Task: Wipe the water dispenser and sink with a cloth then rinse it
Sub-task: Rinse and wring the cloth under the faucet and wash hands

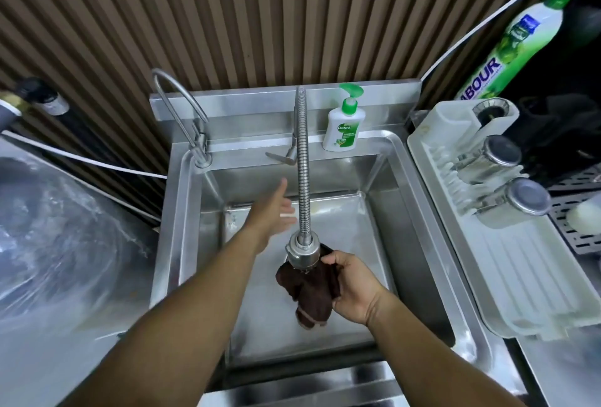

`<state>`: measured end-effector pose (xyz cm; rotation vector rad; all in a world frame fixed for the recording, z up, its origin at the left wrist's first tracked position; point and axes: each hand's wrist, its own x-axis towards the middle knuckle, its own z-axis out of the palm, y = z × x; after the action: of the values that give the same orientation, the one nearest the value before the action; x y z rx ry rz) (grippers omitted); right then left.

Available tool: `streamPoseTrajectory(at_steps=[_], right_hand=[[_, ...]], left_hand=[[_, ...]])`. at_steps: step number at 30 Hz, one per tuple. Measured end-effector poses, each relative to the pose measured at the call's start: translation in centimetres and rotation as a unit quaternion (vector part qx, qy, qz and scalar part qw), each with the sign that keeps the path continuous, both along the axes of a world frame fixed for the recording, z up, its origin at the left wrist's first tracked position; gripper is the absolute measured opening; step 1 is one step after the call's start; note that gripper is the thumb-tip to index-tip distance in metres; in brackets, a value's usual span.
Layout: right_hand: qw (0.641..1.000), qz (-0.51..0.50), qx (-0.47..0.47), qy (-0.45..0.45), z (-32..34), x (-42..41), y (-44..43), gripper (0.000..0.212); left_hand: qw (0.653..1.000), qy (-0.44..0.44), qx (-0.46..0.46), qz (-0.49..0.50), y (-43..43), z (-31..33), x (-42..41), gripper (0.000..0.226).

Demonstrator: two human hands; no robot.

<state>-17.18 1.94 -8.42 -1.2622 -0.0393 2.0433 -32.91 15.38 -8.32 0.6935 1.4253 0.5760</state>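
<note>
The cloth (309, 296) hung long-side down, its end toward the sink (175, 198) floor; the right hand (354, 286) gripped it with curled fingers. The left hand (271, 211) was stretched forward, fingers straight.

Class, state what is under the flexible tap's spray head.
A brown cloth, gripped by the right hand, hangs under the spray head above the sink floor. The head hides the cloth's top.
</note>
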Motion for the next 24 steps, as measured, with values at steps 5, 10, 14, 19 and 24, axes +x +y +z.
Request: streamPoseTrajectory(at_steps=[5,10,14,19,24], right_hand=[[0.998,0.032,0.017,-0.052,0.5,-0.4,1.2,0.044],[0.982,0.114,0.074,-0.133,1.9,-1.1,1.1,0.038],[0.955,0.143,0.093,-0.244,2.3,-0.9,0.6,0.030],[0.948,0.130,0.100,-0.273,2.6,-1.3,-0.2,0.032],[0.970,0.070,0.146,-0.183,2.8,-2.1,-0.4,0.028]], left_hand=[[0.981,-0.118,-0.104,-0.116,-10.6,-2.0,-2.2,0.072],[0.985,-0.158,0.024,0.061,-12.6,-0.8,-3.0,0.040],[0.994,-0.056,0.081,0.052,-13.0,1.1,-2.9,0.023],[0.995,-0.043,0.089,0.034,-13.7,1.6,-2.5,0.017],[0.997,-0.040,0.041,0.045,-14.0,2.3,-1.4,0.022]])
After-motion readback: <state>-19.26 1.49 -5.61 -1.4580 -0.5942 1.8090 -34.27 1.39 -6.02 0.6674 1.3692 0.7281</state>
